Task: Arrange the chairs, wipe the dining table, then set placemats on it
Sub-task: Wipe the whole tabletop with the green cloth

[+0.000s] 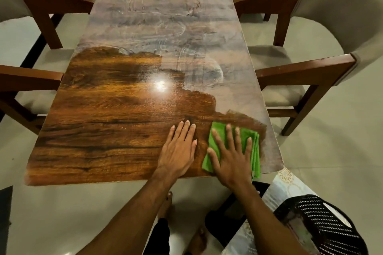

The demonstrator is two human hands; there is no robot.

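While the right hand [231,157] presses the cloth [234,147] flat and the left hand [179,149] rests flat, fingers straight, the counter [103,109] shows only its near part wiped; no placemats are laid.

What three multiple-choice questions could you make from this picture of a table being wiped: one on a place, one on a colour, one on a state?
1. Where on the table does the cloth lie?
A. At the far end
B. By the near right corner, under the right hand
C. In the middle

2. What colour is the cloth?
A. Blue
B. White
C. Green

3. How does the table look?
A. Near left part glossy, the rest hazy with smears
B. Glossy all over
C. Hazy all over

Answers: 1 B, the right hand presses flat on the cloth beside that corner. 2 C, bright green shows around the hand. 3 A, the shine ends at a ragged edge, and beyond it the wood is dull and streaked.
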